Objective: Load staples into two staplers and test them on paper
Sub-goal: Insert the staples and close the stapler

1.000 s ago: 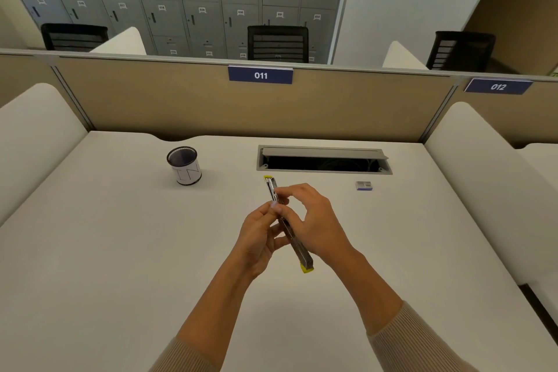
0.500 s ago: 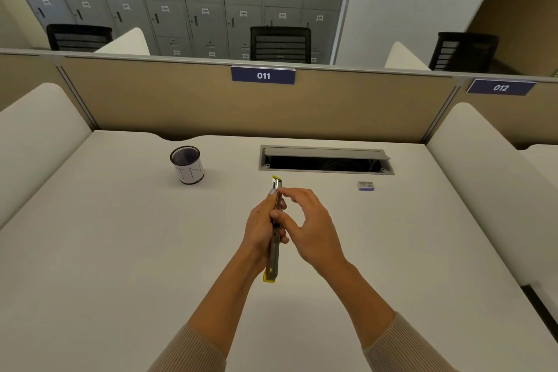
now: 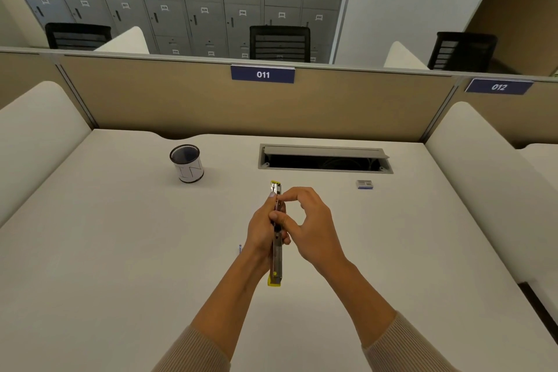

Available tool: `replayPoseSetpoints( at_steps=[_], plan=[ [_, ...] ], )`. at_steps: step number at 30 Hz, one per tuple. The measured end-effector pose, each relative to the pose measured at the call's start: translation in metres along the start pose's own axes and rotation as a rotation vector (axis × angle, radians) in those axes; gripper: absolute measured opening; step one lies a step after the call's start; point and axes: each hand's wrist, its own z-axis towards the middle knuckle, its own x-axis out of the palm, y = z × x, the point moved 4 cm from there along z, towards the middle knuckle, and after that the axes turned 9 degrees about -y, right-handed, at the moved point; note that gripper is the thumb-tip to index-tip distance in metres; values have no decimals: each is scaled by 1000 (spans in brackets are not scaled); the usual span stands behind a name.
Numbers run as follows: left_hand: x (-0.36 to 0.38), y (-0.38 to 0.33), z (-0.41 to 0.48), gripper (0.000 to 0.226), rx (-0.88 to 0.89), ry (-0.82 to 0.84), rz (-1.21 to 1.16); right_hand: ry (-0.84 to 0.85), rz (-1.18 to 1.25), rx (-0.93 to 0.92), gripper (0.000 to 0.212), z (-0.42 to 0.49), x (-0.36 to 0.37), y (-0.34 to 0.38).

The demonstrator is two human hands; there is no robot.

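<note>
A slim metal stapler (image 3: pixel 277 263) with yellow ends is held above the middle of the white desk (image 3: pixel 120 266), lengthwise and pointing away from me. My left hand (image 3: pixel 262 229) grips its middle from the left. My right hand (image 3: pixel 311 226) pinches the stapler's upper part with thumb and forefinger, near its far end. A small box of staples (image 3: pixel 364 184) lies on the desk to the far right. A tiny blue thing (image 3: pixel 240 248) peeks out beside my left wrist; what it is cannot be made out. No paper and no second stapler are in view.
A mesh pen cup (image 3: pixel 186 164) stands at the back left of the desk. An open cable hatch (image 3: pixel 324 158) is set into the desk at the back centre. Beige partitions with signs 011 (image 3: pixel 262 74) and 012 close off the back; padded dividers flank both sides.
The stapler has turned from slanting toward the lower right to lying straight away from me. My right hand has shifted from gripping its lower part to pinching near its far end.
</note>
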Motion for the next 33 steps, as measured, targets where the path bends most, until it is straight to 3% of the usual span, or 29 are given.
replayPoseSetpoints(
  at_steps=[9, 16, 20, 28, 33],
  plan=[
    [-2, 1, -3, 36, -10, 16, -9, 2, -7, 34, 20, -3, 1, -1],
    [-6, -14, -1, 47, 28, 4, -30, -201, 2, -398, 8, -18, -7, 16],
    [-4, -20, -6, 52, 64, 61, -47, -278, 12, -485, 15, -21, -10, 20],
    [1, -36, -15, 44, 130, 273, 32, -263, 23, -666, 19, -31, -19, 31],
    [-1, -36, -10, 44, 105, 250, 36, -270, 21, -683, 19, -32, -23, 33]
  ],
)
